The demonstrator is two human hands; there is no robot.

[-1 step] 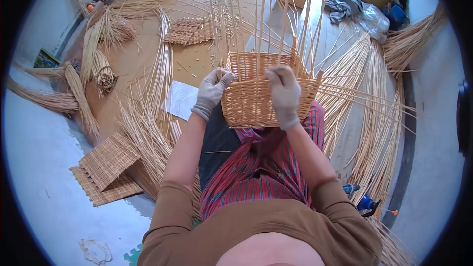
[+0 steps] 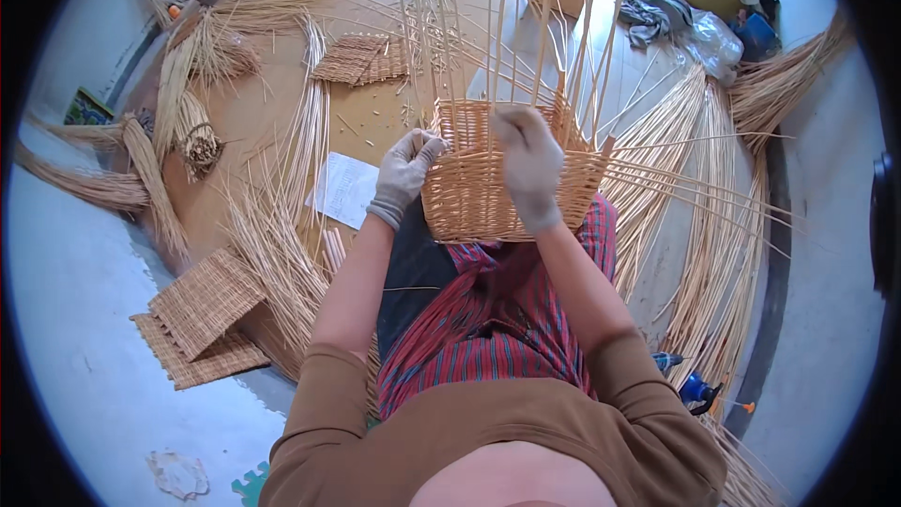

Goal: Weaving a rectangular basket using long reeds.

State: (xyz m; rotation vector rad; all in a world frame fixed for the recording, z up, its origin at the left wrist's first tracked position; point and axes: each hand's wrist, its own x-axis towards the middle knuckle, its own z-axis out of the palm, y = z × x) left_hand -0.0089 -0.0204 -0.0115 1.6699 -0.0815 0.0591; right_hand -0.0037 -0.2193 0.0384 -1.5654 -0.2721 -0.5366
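Observation:
A half-woven wicker basket [image 2: 474,197] of golden strands sits at my lap, its tall upright stakes rising from the walls. My left hand [image 2: 405,167], in a pale grey work glove, is closed on the rim at the basket's left front corner. Just in front of the front wall, my gloved right hand [image 2: 532,167] is raised at rim height with its fingers curled. That hand is slightly blurred, and whatever it pinches cannot be made out. Several long loose strands [image 2: 699,192] stick out to the right from the basket's right corner.
Bundles of long wicker [image 2: 718,263] lie along the right, with more wicker [image 2: 282,263] at the left. Woven panels [image 2: 208,305] are stacked at lower left, and other panels [image 2: 361,59] lie farther off. A paper sheet [image 2: 343,190] and a blue tool [image 2: 696,389] rest nearby.
My right hand has shifted a little left and upward along the front rim. My left hand keeps its hold on the basket's corner.

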